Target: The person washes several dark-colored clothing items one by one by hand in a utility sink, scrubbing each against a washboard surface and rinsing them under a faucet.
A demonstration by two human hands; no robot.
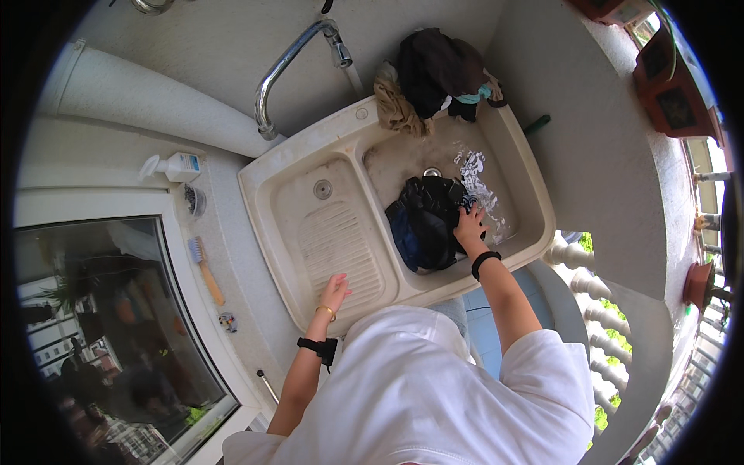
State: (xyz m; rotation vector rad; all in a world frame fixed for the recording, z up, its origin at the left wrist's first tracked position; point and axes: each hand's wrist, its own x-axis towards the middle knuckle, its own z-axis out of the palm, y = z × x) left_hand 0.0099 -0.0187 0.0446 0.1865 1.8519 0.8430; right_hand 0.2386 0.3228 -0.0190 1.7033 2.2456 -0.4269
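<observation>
A two-basin laundry sink (pixel 256 192) stands in front of me. My right hand (pixel 469 228) reaches into its right basin, fingers spread on the edge of a bundle of wet dark clothes (pixel 427 224), black with a blue part. Whether the fingertips pinch any cloth is hard to see. Water with bright reflections (pixel 474 171) lies beside the bundle, and a round metal drain fitting (pixel 432 172) shows just behind it. My left hand (pixel 336 292) holds nothing and hovers, fingers slightly curled, at the near end of the ribbed washboard (pixel 340 247) in the left basin.
A heap of clothes (pixel 439 70) covers the back right sink rim, with a beige garment (pixel 398 102) drooping into the basin. A chrome faucet (pixel 285 64) arches over the back. Along the left ledge are a spray bottle (pixel 181 167), a small tub (pixel 195 200) and a wooden-handled brush (pixel 206 270).
</observation>
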